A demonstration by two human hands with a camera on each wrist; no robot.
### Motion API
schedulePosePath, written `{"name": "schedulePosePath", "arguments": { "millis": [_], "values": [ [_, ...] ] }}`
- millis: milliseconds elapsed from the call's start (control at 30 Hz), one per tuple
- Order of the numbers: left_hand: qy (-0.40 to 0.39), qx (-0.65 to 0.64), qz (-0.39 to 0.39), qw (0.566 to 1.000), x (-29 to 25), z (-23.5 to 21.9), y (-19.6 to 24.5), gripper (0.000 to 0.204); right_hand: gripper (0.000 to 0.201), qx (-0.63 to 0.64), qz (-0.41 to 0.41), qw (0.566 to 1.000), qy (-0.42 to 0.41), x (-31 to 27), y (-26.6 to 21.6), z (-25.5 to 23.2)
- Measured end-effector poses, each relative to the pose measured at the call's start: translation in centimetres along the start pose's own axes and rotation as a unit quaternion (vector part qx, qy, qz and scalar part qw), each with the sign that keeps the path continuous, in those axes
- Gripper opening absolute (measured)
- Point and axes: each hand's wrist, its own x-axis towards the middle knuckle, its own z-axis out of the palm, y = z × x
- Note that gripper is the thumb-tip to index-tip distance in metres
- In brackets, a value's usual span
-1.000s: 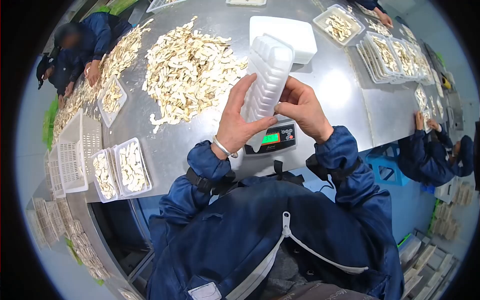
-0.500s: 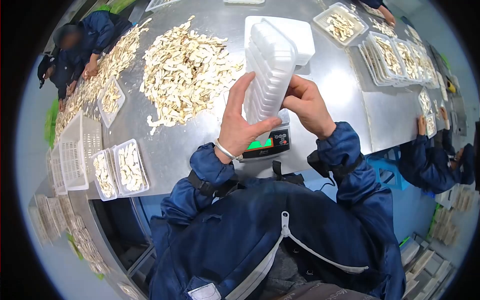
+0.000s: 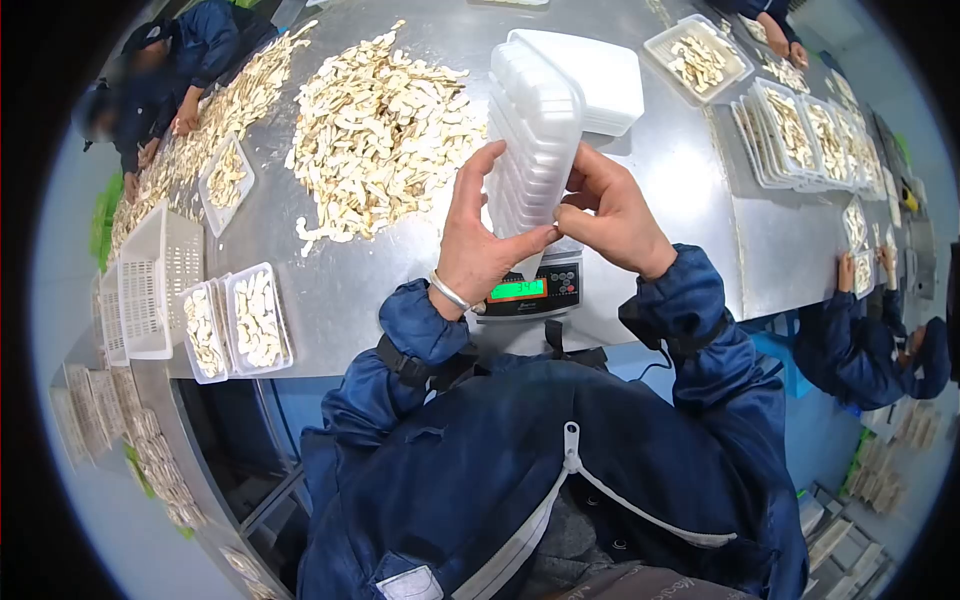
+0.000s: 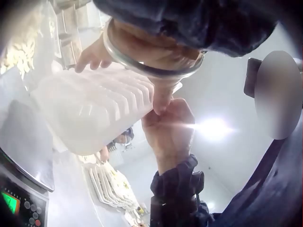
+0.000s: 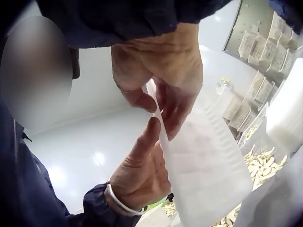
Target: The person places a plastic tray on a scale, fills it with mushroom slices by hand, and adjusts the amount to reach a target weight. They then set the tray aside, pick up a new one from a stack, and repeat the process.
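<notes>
Both hands hold a nested stack of translucent white plastic trays (image 3: 540,130), tilted up over the digital scale (image 3: 530,290). My left hand (image 3: 470,235) grips the stack from its left side, fingers along the side and thumb on the near edge. On the right, my right hand (image 3: 620,225) pinches the rim near the left thumb, its thumb and fingers on either side of the tray edge in the right wrist view. Ridged tray sides (image 4: 128,97) face the left wrist camera. Green digits glow on the scale's display (image 3: 518,289); its platform is largely hidden by hands and trays.
A large heap of sliced mushrooms (image 3: 385,140) lies to the left on the steel table (image 3: 680,200). Behind the held stack sits another tray stack (image 3: 610,85). Filled trays (image 3: 258,320) stand at the near left beside white baskets (image 3: 150,290). Several people work around the edges.
The held stack has tilted slightly, and the right hand's thumb and fingers have closed in on its near edge. The scale's display shows more plainly now.
</notes>
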Motion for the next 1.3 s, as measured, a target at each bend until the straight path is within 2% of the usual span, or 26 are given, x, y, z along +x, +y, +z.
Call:
{"name": "schedulePosePath", "arguments": {
  "millis": [67, 167, 333, 467, 500, 533, 567, 600, 633, 667, 733, 767, 800, 833, 867, 933, 1000, 1100, 1133, 1167, 1233, 1300],
  "values": [
    [0.002, 0.014, 0.007, 1.000, 0.0, -0.2, -0.1, 0.091, 0.052, 0.038, 0.016, 0.999, -0.011, 0.0, 0.2, -0.2],
    [0.004, 0.035, 0.017, 0.999, 0.0, -0.5, -0.2, 0.091, 0.055, 0.023, 0.037, 0.998, -0.036, 0.1, 0.1, -0.5],
    [0.000, 0.026, -0.009, 1.000, 0.1, -0.7, 0.0, 0.090, 0.052, 0.041, 0.020, 0.999, 0.005, 0.2, 0.7, 0.2],
    [0.011, -0.099, -0.013, 0.995, 0.2, -1.2, -0.3, 0.062, 0.042, 0.046, 0.009, 0.994, 0.094, 0.4, 0.5, -0.3],
    [0.027, -0.138, -0.021, 0.990, 0.5, -1.9, -1.7, 0.054, 0.036, 0.010, 0.000, 0.993, 0.115, 0.5, 0.8, -1.9],
    [0.043, -0.177, -0.029, 0.983, 0.8, -2.7, -2.8, 0.047, 0.033, 0.001, 0.035, 0.991, 0.130, 0.3, 0.5, -4.0],
    [0.054, -0.173, -0.063, 0.981, 0.9, -3.7, -3.4, 0.042, 0.024, -0.058, 0.025, 0.984, 0.166, 0.0, 0.2, -6.5],
    [0.065, -0.170, -0.097, 0.979, 1.1, -4.9, -3.9, 0.037, 0.016, -0.050, -0.004, 0.958, 0.281, -0.2, -0.7, -7.1],
    [0.076, -0.166, -0.130, 0.975, 1.3, -5.4, -4.4, 0.034, 0.015, -0.141, -0.024, 0.953, 0.268, -0.8, -1.1, -10.2],
    [0.085, -0.175, -0.178, 0.965, 1.3, -5.2, -5.2, 0.032, 0.014, -0.153, -0.062, 0.943, 0.290, -1.1, -1.0, -11.8],
    [0.100, -0.189, -0.274, 0.938, 0.8, -4.5, -8.1, 0.030, 0.012, -0.206, -0.084, 0.922, 0.317, -1.4, -1.4, -11.9],
    [0.095, -0.148, -0.267, 0.948, 0.6, -4.0, -9.7, 0.029, 0.011, -0.232, -0.094, 0.910, 0.330, -1.6, -1.5, -11.8],
    [0.090, -0.107, -0.258, 0.956, 0.5, -3.2, -11.5, 0.028, 0.009, -0.320, -0.110, 0.887, 0.314, -1.8, -1.3, -11.4],
    [0.085, -0.066, -0.247, 0.963, 0.5, -2.5, -13.4, 0.027, 0.008, -0.358, -0.125, 0.875, 0.302, -1.8, -1.0, -10.7],
    [0.086, -0.091, -0.211, 0.969, 0.4, -1.7, -15.5, 0.031, 0.008, -0.395, -0.140, 0.861, 0.290, -1.8, -0.6, -9.9],
    [0.096, 0.025, -0.145, 0.985, 0.8, -0.5, -16.0, 0.035, 0.006, -0.451, -0.152, 0.834, 0.278, -1.4, 0.3, -8.5],
    [0.095, 0.123, -0.088, 0.984, 0.7, -0.3, -15.8, 0.045, 0.006, -0.469, -0.174, 0.829, 0.252, -0.7, 1.5, -7.5],
    [0.091, 0.156, -0.168, 0.969, -0.1, -0.7, -12.1, 0.049, 0.015, -0.449, -0.223, 0.841, 0.202, 0.5, 3.5, -5.6],
    [0.100, 0.154, -0.122, 0.975, -0.9, -1.1, -12.2, 0.051, 0.016, -0.457, -0.245, 0.837, 0.173, 1.0, 3.8, -4.9],
    [0.104, 0.170, -0.112, 0.974, -1.6, -1.5, -12.3, 0.050, 0.014, -0.454, -0.287, 0.827, 0.164, 1.6, 4.6, -3.8],
    [0.111, 0.202, -0.091, 0.969, -3.1, -2.2, -12.4, 0.050, 0.014, -0.465, -0.303, 0.828, 0.078, 1.9, 6.3, -1.7],
    [0.130, 0.182, -0.111, 0.968, -4.5, -2.8, -12.2, 0.046, 0.015, -0.462, -0.289, 0.839, -0.006, 1.1, 8.4, 0.3]
  ]
}}
